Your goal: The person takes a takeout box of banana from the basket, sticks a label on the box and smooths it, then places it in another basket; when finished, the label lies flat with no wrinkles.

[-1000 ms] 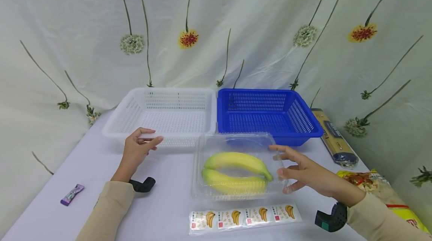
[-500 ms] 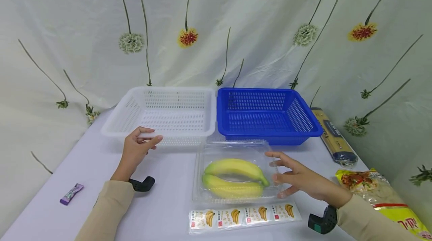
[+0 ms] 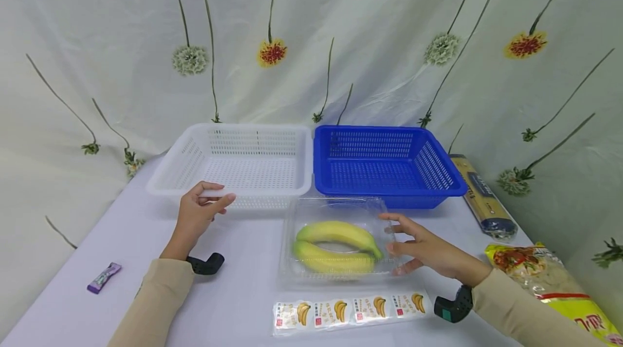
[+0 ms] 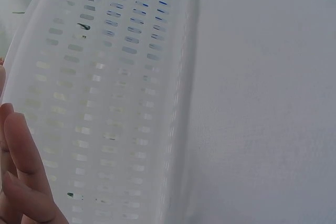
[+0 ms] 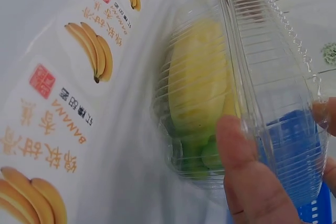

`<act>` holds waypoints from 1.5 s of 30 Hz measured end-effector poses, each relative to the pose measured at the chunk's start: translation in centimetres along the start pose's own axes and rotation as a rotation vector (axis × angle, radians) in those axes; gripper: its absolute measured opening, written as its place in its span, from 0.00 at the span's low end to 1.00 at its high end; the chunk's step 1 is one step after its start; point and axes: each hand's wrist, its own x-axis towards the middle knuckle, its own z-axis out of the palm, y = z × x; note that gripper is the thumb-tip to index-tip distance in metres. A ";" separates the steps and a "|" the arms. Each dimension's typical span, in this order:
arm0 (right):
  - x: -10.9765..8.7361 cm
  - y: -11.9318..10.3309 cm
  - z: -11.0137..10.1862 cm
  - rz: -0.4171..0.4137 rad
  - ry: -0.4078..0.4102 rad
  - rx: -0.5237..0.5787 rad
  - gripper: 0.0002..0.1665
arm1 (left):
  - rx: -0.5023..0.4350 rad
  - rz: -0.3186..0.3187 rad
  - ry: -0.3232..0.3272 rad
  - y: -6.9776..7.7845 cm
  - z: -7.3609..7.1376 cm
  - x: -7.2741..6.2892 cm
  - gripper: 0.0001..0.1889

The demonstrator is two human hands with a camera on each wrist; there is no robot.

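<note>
My left hand [image 3: 197, 214] holds the front rim of a white plastic basket [image 3: 292, 194], fingers over the edge and thumb in front. In the left wrist view the fingers [image 4: 26, 150] lie beside the basket's slotted wall [image 4: 118, 72]. My right hand [image 3: 423, 252] grips the right side of a clear plastic clamshell container [image 3: 336, 209], thumb on the near face. Two yellow bananas [image 3: 336, 263] with greenish ends lie inside it. The right wrist view shows the thumb [image 5: 252, 177] against the container's ribbed side, near the seam of lid and base.
A blue basket [image 3: 389, 198] stands right of the white one. In front of the container lies a strip of banana stickers [image 3: 350, 312]. A long yellow-and-blue packet [image 3: 484, 195] and a yellow food bag [image 3: 545, 277] are at the right, a small purple sachet [image 3: 104, 278] at the left.
The right hand and the container have shifted a little left; over the last half second the container rose slightly in view. The left hand stays on the basket rim.
</note>
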 end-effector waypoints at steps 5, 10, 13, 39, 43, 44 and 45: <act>0.3 0.2 -0.3 -0.002 0.007 -0.012 0.43 | -0.005 0.015 -0.001 0.1 0.1 0.0 0.28; 0.4 0.2 -0.4 -0.002 0.012 -0.050 0.43 | -0.004 -0.013 -0.008 0.3 0.0 -0.1 0.27; 0.3 0.0 -0.5 0.001 0.021 -0.122 0.43 | 0.005 -0.041 -0.014 0.5 -0.1 -0.1 0.27; -2.2 -3.4 2.9 -0.482 0.338 -0.660 0.23 | 0.618 0.132 0.132 4.3 1.2 -6.1 0.30; -1.8 -3.1 4.1 -0.598 0.280 -0.592 0.21 | 0.693 0.200 -0.006 3.8 1.5 -7.3 0.14; -1.7 -3.1 4.5 -0.607 0.262 -0.572 0.21 | 0.704 0.209 -0.058 3.7 1.6 -7.5 0.11; -1.6 -3.0 4.8 -0.617 0.245 -0.557 0.20 | 0.710 0.208 -0.113 3.5 1.8 -7.7 0.09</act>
